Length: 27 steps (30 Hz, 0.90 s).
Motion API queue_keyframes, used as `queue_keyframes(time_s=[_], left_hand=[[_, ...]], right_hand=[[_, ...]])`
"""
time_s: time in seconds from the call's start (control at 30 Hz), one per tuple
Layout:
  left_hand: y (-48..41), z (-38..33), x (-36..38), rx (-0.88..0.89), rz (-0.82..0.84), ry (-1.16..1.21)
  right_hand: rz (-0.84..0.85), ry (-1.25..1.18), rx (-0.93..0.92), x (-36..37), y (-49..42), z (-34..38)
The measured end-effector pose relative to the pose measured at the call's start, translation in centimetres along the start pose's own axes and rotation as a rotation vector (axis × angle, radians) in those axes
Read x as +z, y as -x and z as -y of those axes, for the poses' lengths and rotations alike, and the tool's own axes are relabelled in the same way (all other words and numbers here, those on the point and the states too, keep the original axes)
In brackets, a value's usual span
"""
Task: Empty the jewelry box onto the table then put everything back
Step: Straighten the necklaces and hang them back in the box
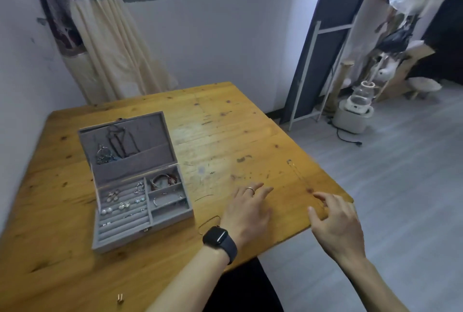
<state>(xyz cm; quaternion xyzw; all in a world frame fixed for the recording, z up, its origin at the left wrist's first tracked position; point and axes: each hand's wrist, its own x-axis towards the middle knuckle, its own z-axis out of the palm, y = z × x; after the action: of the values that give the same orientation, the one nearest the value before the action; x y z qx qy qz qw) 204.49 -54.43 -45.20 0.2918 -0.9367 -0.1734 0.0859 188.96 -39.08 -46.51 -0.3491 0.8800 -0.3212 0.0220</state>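
The left grip [246, 211] is held apart, its fingers spread and laid flat on or just over the desk [225, 123]; contact cannot be judged through the blur. A thin ring [250, 190] is worn on one of its fingers and a dark smartwatch [220, 239] on its wrist. The right grip [335, 221] is also held apart, at the desk's right edge, with forefinger and thumb loosely separated. The near end of a fine chain necklace [300, 178] is seen between them; whether it is touched cannot be told. The rest of the chain is stretched away along the desk's right side.

Just beside the left wrist a thin gold bangle [209, 222] is laid on the wood. Left of it the grey jewelry box [140, 234] is set open, its lid tilted back. Dark necklaces [117, 143] are hung inside the lid. Earrings and rings [120, 204] are tucked into the padded rolls of the box's left half. In the right half a red bracelet [164, 180] is kept in the far compartment and a silver bangle [166, 200] in the middle one. A small gold piece [120, 298] is left near the desk's closest edge.

Behind the desk a cream and purple dress [100, 43] is hung against the wall, and a white appliance [355, 108] is stood on the floor to the right.
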Motion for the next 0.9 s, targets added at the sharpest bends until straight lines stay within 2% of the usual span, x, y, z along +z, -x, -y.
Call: queue_keyframes(time_s=[0.13,0.27,0.43,0.77,0.9], left_hand=[[-0.7,-1.8,2.8,0.007,0.079,-0.071],[-0.4,-1.7,4.5,-0.021,0.044,-0.070],[-0.3,-1.5,4.7,-0.033,0.040,-0.070],[-0.1,-1.5,4.6,-0.042,0.052,-0.059],[0.0,-1.7,4.4,-0.045,0.053,-0.034]], right_hand=[[0.022,0.110,0.130,-0.3,-0.3,-2.1],[-0.016,0.092,0.141,0.3,-0.3,-2.9],[-0.155,0.016,0.050,1.4,0.4,-3.0],[-0.103,-0.297,0.219,0.9,-0.2,-2.5],[-0.154,-0.330,0.147,-0.8,-0.7,-1.8]])
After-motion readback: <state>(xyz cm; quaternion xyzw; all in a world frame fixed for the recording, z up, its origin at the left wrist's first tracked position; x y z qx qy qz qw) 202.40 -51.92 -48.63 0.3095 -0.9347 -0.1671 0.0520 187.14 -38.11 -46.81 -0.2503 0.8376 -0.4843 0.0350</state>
